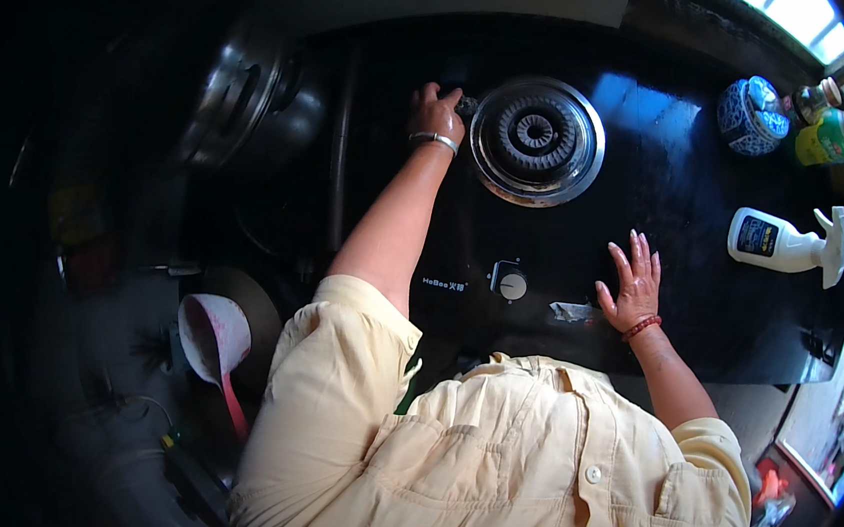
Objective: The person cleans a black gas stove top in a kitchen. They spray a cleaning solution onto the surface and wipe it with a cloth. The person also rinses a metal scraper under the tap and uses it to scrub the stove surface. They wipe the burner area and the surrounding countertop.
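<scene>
Beside the metal drip ring (592, 132) of a gas burner (535, 131), at its left, my left hand (438, 115) reaches over the black glass cooktop. A dark, rough pad (465, 105), perhaps a steel wool scourer, shows at its fingertips; the fingers partly hide it. My right hand (633, 286) rests palm down with fingers spread on the black cooktop (665, 242), holding nothing. A control knob (513, 286) and a torn sticker (571, 311) lie between my arms. A white spray bottle (774, 240) lies to the right of my right hand.
At the right back stand a blue-and-white lidded jar (748, 117) and a green jar with a yellow lid (829, 137). A large metal pot (257, 105) is at the upper left. Lower down on the left is a white ladle (214, 334) with a red handle.
</scene>
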Motion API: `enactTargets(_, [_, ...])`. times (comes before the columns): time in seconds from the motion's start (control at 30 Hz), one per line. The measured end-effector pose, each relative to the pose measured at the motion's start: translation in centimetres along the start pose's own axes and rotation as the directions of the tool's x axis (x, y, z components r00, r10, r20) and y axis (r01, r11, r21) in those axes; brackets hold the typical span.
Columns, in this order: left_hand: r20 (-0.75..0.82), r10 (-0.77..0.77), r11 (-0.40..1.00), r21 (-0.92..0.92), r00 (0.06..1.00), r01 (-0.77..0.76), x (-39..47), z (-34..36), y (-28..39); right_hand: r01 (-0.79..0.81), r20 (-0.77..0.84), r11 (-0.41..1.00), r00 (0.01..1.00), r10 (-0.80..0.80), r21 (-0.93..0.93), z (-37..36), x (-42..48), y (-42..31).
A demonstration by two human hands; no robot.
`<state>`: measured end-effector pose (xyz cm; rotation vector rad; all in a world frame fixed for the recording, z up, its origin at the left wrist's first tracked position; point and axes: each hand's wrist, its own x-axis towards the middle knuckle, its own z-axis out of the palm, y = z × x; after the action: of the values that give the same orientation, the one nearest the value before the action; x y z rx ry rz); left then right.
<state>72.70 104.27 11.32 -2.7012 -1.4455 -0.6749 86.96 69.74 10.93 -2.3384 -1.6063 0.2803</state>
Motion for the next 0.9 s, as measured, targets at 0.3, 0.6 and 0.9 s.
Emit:
enactTargets(0.3, [0.153, 0.265, 0.950, -0.207, 0.952, -0.232, -2.6, 0.3, -2.1, 0.016, -0.030, 0.999, 0.999, -0.017, -0.042, 0.2, 0.3, -0.2])
enactTargets(0.6, [-0.044, 0.357, 0.830, -0.443, 0.933, -0.339, -11.1, -1.0, 4.0, 0.000, -0.033, 0.996, 0.999, -0.003, -0.089, 0.4, 0.3, -0.3])
enactTargets(0.9, [0.038, 0.052, 0.862, -0.507, 0.998, -0.026, -6.4, -0.5, -4.1, -0.002, -0.067, 0.999, 0.998, -0.001, -0.048, 0.7, -0.1, -0.1])
